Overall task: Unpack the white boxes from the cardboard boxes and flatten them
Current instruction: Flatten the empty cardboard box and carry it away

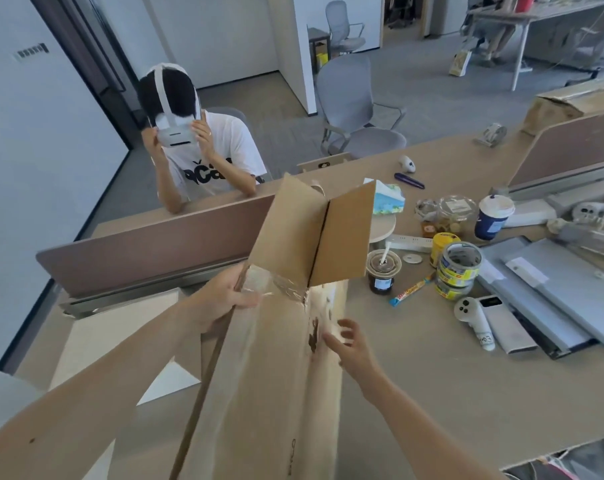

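The left hand grips the left edge of the cardboard box, thumb across the front and fingers curled out of sight behind it. Clear tape hangs crumpled just right of that thumb. Above the fingers, two flaps stand open. The box leans tall over the desk, its face running down between both hands. The right hand is released, fingers spread and loose at the box's right edge, beside a dark mark; whether the tips touch the card I cannot tell. Flat white boxes lie on the desk below the left forearm. Tape rolls and a cup sit beyond the right fingers
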